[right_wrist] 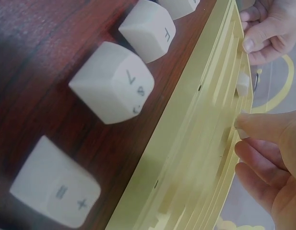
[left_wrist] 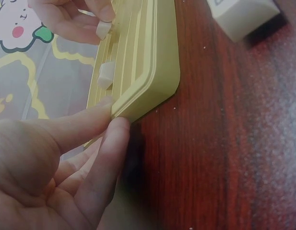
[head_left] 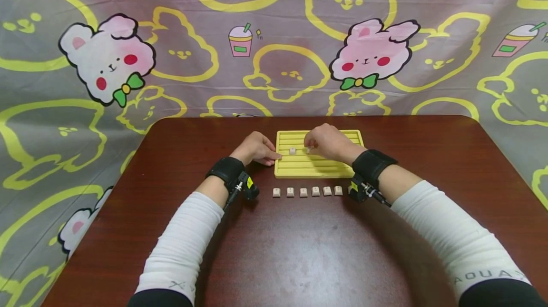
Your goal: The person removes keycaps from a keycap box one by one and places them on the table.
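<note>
A yellow ridged tray (head_left: pixel 318 173) lies on the table. My left hand (head_left: pixel 257 149) holds its left edge, the thumb on the rim and a finger against the side near the corner (left_wrist: pixel 120 109). Over the tray's middle, my right hand (head_left: pixel 328 143) pinches a white keycap (left_wrist: pixel 103 29) between thumb and fingertips, low at a ridge. Most of that keycap is hidden by the fingers in the right wrist view. Another white keycap (head_left: pixel 292 151) sits among the ridges, between the two hands.
In front of the tray, a row of several white keycaps (head_left: pixel 303 193) stands on the dark red-brown table (head_left: pixel 274 250). Some show printed marks, such as the keycap with a 7 (right_wrist: pixel 114 81). My right wrist strap overlaps the row's right end. A patterned cloth (head_left: pixel 282 26) hangs behind the table.
</note>
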Demonstrator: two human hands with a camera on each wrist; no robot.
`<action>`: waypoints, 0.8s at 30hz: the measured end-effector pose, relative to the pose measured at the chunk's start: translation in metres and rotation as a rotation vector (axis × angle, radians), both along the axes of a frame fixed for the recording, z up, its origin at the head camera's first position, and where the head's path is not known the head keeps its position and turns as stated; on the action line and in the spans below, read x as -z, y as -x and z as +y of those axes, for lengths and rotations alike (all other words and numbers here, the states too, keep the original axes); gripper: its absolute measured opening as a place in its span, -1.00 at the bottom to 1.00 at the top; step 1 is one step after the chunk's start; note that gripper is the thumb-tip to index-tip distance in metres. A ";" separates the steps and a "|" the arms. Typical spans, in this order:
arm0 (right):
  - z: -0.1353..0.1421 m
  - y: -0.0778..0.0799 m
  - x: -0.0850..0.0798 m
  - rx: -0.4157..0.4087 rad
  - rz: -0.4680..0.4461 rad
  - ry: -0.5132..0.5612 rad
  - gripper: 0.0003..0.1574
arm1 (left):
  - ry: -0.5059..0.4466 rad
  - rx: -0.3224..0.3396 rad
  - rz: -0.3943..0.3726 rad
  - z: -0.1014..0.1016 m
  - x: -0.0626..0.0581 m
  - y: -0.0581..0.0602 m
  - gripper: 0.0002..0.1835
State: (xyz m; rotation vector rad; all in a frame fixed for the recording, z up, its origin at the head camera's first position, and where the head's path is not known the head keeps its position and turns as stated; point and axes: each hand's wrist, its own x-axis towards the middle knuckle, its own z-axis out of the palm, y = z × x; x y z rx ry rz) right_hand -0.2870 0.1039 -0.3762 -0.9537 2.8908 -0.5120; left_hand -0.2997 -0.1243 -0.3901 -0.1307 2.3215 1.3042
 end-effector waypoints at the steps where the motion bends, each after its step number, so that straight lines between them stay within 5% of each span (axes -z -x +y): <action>1: 0.001 -0.001 0.000 -0.003 0.000 0.001 -0.78 | 0.000 0.002 0.001 0.000 0.000 0.000 -0.66; 24: 0.018 -0.018 -0.006 -0.103 0.088 0.013 -0.81 | 0.015 -0.010 -0.010 0.001 0.000 0.000 -0.65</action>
